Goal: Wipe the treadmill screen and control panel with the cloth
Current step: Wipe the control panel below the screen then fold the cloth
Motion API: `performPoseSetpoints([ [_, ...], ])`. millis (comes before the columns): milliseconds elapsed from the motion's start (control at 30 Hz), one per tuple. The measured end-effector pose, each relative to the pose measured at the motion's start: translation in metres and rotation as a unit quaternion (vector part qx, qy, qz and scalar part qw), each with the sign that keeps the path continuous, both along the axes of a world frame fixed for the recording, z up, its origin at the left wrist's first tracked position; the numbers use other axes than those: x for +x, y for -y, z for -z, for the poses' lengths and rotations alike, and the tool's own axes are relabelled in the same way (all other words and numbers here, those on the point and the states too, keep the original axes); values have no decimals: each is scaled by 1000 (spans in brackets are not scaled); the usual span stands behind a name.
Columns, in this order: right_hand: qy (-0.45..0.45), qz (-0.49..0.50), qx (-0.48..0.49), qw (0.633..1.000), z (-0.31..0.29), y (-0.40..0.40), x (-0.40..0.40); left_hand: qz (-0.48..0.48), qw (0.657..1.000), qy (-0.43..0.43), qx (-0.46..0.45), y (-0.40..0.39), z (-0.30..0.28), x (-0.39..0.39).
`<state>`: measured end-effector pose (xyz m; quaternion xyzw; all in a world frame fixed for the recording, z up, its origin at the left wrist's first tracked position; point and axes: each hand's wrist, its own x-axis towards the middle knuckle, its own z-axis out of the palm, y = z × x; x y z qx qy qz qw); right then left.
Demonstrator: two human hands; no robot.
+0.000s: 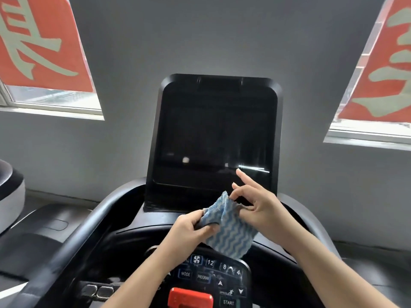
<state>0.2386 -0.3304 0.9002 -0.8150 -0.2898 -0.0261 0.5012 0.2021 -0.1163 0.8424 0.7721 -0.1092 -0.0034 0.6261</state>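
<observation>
My left hand (193, 225) has its fingers curled tight around a bunched corner of the cloth (226, 227), thumb on top. My right hand (255, 203) pinches the cloth's upper edge between thumb and bent fingers, while its index finger sticks out straight toward the lower edge of the screen (216, 134); I cannot tell whether the tip touches the glass. The blue-and-white wavy cloth hangs between both hands, its loose end drooping over the top edge of the control panel (211, 274). Both forearms reach up from the bottom of the view and cross over the panel, hiding part of its buttons. A red safety key (190, 297) sits at the panel's lower edge. The screen is dark. Behind it is a grey wall (211, 36), with windows carrying red banners (40, 41) at either side.
</observation>
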Motion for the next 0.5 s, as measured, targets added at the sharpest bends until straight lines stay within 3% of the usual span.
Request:
performPoseSetpoints([
  [233,-3,19,4,1000,18,26,-3,-7,1000,6,-19,14,-3,-14],
  [500,-3,78,1,997,49,62,-36,-11,998,16,64,24,-9,-23],
])
